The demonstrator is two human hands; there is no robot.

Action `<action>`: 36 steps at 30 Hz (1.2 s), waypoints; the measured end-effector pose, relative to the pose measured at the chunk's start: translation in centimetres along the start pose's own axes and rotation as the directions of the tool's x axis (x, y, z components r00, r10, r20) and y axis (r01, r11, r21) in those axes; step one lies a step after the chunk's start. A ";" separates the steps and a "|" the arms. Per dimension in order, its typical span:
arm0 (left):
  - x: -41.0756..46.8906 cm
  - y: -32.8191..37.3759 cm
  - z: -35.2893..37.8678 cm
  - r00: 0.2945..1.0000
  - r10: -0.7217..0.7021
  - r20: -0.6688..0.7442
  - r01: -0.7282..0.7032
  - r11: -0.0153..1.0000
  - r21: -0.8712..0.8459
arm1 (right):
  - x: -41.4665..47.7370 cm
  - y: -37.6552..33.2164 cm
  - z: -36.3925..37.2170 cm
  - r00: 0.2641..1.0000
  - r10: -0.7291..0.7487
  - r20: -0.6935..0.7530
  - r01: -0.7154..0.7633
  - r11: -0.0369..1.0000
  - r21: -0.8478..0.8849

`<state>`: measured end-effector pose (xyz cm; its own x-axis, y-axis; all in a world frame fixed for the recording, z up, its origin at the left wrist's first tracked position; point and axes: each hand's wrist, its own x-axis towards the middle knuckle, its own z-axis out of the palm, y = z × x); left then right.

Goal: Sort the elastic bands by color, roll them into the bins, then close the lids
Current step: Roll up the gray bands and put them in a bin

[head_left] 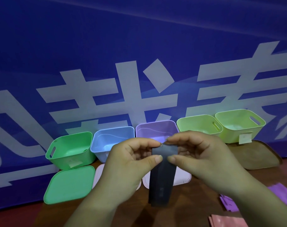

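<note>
Partly behind dark band (pixel 162 177), pink lid (pixel 182 178).

The left grip (pixel 128 163) and right grip (pixel 200 154) pinch the top end of a dark band (pixel 162 177), which hangs down above the bench (pixel 196 207). At 12 o'clock of it stands the purple bin (pixel 155 128), with the blue bin (pixel 103 140) at 10 and the green lid (pixel 70 184) at 9. Purple bands (pixel 229 203) lie at 4 o'clock.
</note>
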<state>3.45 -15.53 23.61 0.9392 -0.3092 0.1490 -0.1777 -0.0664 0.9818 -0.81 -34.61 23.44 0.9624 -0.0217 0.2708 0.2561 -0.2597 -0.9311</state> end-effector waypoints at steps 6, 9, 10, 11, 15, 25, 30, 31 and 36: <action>0.1 -0.1 0.3 0.999 -0.035 0.003 0.035 0.999 -0.017 | 0.0 0.5 -0.7 0.997 -0.068 0.037 0.074 0.978 -0.195; 0.2 0.0 0.4 0.998 -0.053 0.019 0.054 0.994 -0.094 | 0.1 0.8 -0.8 0.994 -0.102 0.039 0.109 0.959 -0.263; 0.1 0.1 0.4 0.998 -0.060 0.028 0.063 0.992 -0.111 | 0.1 0.9 -0.7 0.992 -0.115 0.044 0.123 0.949 -0.289; 0.1 0.1 0.4 0.997 -0.066 0.039 0.071 0.991 -0.116 | 0.2 1.0 -0.7 0.991 -0.124 0.049 0.133 0.941 -0.311; 0.4 -0.7 0.1 0.994 -0.047 0.100 0.053 0.997 -0.064 | 0.4 1.5 -0.9 0.992 -0.103 0.074 0.120 0.952 -0.280; 0.8 -2.6 -0.9 0.949 0.238 0.204 -0.313 0.758 0.572 | 1.2 2.4 -0.5 0.992 0.057 0.110 -0.068 0.993 0.100; 0.7 -3.4 -0.5 0.953 0.238 0.186 -0.301 0.787 0.539 | 1.6 2.7 -0.1 0.981 0.135 0.138 -0.168 0.950 0.264; 0.6 -3.5 -0.4 0.955 0.241 0.173 -0.296 0.806 0.513 | 1.7 2.7 0.0 0.980 0.139 0.142 -0.173 0.948 0.269; 0.9 -4.1 -0.1 0.957 0.250 0.146 -0.288 0.864 0.412 | 2.0 3.1 0.2 0.978 0.147 0.147 -0.184 0.941 0.283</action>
<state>5.07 -15.43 19.77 0.8120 -0.4507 0.3708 -0.5453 -0.3594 0.7573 1.92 -35.29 21.05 0.9923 0.0822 0.0925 0.0901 0.0324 -0.9954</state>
